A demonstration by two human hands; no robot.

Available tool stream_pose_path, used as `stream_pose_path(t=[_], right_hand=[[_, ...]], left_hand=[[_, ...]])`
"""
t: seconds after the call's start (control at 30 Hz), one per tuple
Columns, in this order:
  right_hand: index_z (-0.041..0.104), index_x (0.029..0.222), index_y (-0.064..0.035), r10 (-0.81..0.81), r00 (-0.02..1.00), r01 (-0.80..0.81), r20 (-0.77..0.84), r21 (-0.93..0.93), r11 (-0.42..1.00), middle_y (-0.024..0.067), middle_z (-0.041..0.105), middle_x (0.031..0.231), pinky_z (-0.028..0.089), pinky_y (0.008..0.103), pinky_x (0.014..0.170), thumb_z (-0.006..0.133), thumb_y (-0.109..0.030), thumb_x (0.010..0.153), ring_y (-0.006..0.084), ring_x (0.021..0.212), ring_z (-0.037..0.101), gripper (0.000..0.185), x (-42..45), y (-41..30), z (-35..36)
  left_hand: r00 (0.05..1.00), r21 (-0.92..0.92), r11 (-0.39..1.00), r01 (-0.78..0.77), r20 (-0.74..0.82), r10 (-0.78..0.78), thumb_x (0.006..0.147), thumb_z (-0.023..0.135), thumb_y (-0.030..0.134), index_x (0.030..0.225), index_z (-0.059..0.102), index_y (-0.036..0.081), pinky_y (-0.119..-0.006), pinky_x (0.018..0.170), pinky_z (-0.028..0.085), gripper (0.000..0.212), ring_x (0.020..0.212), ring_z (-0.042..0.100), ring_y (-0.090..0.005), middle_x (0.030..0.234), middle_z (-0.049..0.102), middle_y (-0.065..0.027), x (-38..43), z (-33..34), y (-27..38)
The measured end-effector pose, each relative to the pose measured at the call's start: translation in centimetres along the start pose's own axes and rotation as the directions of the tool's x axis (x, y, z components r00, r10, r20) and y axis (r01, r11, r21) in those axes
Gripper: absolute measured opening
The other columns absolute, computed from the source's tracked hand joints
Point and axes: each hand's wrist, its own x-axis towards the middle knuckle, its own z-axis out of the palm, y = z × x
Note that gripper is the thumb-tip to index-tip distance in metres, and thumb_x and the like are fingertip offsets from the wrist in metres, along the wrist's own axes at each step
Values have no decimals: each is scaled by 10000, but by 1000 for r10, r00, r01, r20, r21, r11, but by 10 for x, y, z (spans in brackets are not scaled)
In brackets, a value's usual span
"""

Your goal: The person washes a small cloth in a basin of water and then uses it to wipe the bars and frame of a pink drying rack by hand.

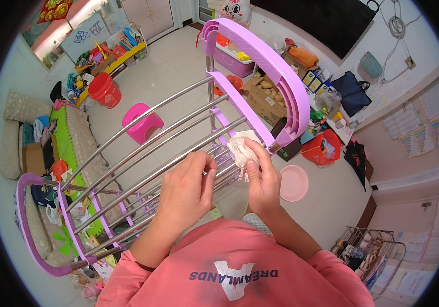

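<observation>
A rack of shiny metal tubes point(154, 132) with lilac plastic end frames point(238, 94) stands tilted across the view in front of me. My right hand point(263, 176) pinches a crumpled white cloth or tissue point(243, 151) between thumb and fingers, close to the right end of the top tubes. Over the middle of the same tubes is my left hand point(188, 186), its fingers curled inward. Whether those fingers grip a tube or anything small is hidden by the back of the hand. Lower tiers of tubes show beneath both hands.
On the floor are a pink stool point(142, 122), a red bucket point(105, 90) and a pale pink basin point(294, 183). A cardboard box point(264, 100), a red bag point(321, 147) and a black umbrella point(355, 161) line the right side. A shoe rack point(369, 234) stands lower right; a covered sofa point(77, 134) is left.
</observation>
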Motion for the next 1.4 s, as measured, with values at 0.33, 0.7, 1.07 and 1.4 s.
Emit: stream_pose_path(t=[0.33, 0.7, 1.07, 1.4], right_hand=[[534, 1344, -35, -14, 1000, 14, -11, 19, 1000, 204, 660, 1147, 522, 359, 792, 460, -62, 1019, 292, 908, 673, 334, -3, 8, 7], [493, 1375, -81, -90, 987, 83, 133, 57, 995, 174, 661, 1095, 520, 337, 769, 478, -83, 1022, 236, 853, 659, 353, -13, 0, 13], [484, 1375, -63, 92, 993, -106, 67, 233, 967, 113, 650, 1043, 506, 288, 752, 463, -109, 1038, 141, 799, 612, 341, 1, 6, 0], [441, 1416, -104, 96, 936, -252, 338, 453, 855, 63, 594, 1064, 500, 256, 707, 437, -87, 1046, 103, 771, 560, 370, -10, -4, 10]], left_hand=[[998, 51, 996, -68, 0, 68, 849, 643, 23, 936, 553, 42, -402, 604, 490, 126, 714, 632, -317, 837, 601, -120, 1, 1, -2], [999, 49, 998, -39, 8, 38, 857, 634, 32, 922, 543, 40, -415, 611, 483, 112, 711, 626, -325, 815, 597, -127, 2, 1, 1], [1000, -1, 1000, 13, 10, -13, 859, 629, 26, 900, 555, 41, -392, 600, 477, 87, 666, 618, -309, 767, 605, -121, 2, 3, 0], [1000, 27, 999, -25, 12, 25, 862, 629, 26, 907, 549, 40, -405, 590, 468, 93, 662, 611, -317, 773, 593, -126, 2, 3, 1]])
